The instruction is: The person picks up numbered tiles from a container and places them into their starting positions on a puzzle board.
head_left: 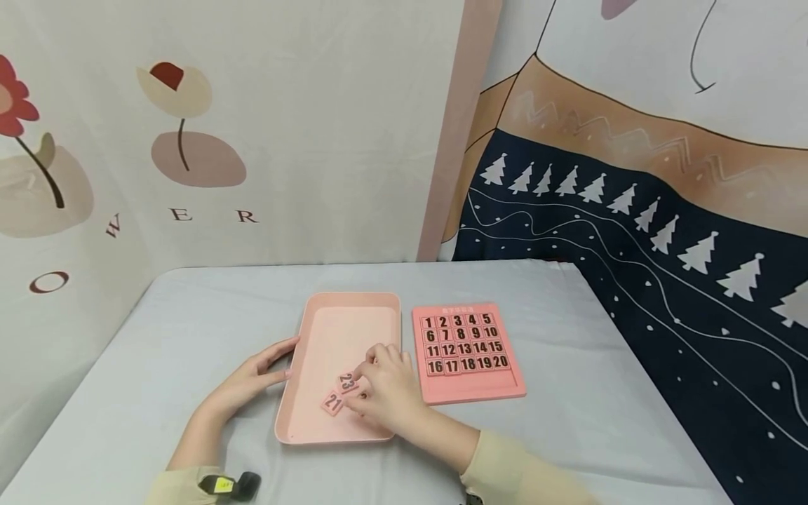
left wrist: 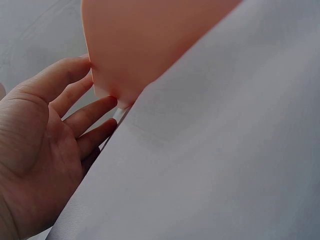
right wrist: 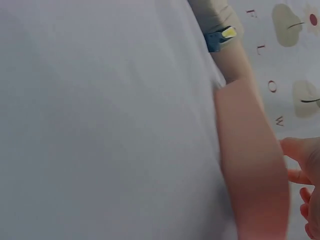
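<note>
A shallow pink tray lies on the table, and my left hand touches its left side with thumb and fingers spread. The left wrist view shows those fingertips against the tray's outer wall. Over the tray's lower right part is my right hand, thumb and forefinger apart beside the number tiles. Tile 23 is at the forefinger's tip; tile 21 lies below it. Another tile is mostly hidden under the hand. In the right wrist view, the right hand shows only at the edge.
Right of the tray lies a pink number board, with tiles 1 to 20 in rows and a bare strip at its bottom. A pale cloth covers the table. Printed curtains hang behind and to the right.
</note>
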{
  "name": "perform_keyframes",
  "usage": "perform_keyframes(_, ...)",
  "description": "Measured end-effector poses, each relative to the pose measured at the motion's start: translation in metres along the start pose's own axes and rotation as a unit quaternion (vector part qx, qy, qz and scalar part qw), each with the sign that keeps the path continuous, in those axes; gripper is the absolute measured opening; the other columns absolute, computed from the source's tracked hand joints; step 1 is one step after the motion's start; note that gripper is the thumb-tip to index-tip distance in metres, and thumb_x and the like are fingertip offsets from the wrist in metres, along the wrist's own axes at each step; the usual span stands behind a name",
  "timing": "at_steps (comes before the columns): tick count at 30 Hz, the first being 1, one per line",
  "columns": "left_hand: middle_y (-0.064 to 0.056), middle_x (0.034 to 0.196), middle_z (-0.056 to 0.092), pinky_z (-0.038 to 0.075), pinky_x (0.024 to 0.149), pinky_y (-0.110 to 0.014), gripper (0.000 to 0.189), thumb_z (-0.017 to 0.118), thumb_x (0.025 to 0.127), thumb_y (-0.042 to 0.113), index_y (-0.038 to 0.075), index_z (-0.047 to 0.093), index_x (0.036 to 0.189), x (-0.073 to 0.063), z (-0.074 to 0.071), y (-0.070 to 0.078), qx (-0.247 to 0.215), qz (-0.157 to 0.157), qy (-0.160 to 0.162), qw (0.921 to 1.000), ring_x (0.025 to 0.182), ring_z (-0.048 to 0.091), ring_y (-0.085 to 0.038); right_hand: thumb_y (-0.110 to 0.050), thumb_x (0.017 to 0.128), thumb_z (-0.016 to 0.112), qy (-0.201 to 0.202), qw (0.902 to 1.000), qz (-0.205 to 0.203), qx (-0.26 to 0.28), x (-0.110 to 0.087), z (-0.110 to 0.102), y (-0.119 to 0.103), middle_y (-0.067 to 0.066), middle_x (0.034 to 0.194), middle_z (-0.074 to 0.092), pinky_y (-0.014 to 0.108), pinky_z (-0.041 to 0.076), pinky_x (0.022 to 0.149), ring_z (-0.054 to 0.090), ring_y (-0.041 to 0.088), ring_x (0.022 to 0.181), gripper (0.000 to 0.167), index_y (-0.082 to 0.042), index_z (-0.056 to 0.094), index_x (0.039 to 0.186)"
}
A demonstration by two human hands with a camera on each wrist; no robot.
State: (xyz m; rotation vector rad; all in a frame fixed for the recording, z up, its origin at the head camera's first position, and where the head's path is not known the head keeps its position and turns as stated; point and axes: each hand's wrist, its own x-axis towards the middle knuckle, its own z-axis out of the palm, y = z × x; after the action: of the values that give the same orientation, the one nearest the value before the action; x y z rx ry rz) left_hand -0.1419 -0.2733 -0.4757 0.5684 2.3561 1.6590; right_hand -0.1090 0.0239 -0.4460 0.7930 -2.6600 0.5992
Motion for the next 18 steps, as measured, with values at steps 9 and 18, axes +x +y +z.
perform_keyframes(9, -0.020, 0.150, 0.032, 0.022, 0.099, -0.006, 0.059, 0.061, 0.094, 0.010, 0.002, 0.036, 0.146, 0.000, -0.001, -0.003, 0.005, 0.011, -0.002, 0.9999, 0.127, 0.030, 0.009, -0.056, 0.064, 0.081, -0.025, 0.9995, -0.012, -0.015, 0.004, 0.022, -0.009, -0.009, 0.093, 0.040, 0.028, 0.030, 0.079, 0.034, 0.010, 0.085, 0.037, -0.025, 0.068, 0.080)
perform_keyframes(18, -0.021, 0.150, 0.032, 0.022, 0.100, -0.006, 0.059, 0.060, 0.094, 0.009, 0.002, 0.036, 0.146, 0.000, -0.002, -0.005, 0.001, 0.019, -0.005, 0.9998, 0.128, 0.030, 0.009, -0.065, 0.063, 0.076, -0.054, 0.9969, -0.011, -0.056, 0.009, 0.030, -0.012, -0.009, 0.088, 0.036, 0.032, 0.029, 0.079, 0.032, 0.011, 0.083, 0.041, -0.030, 0.054, 0.066)
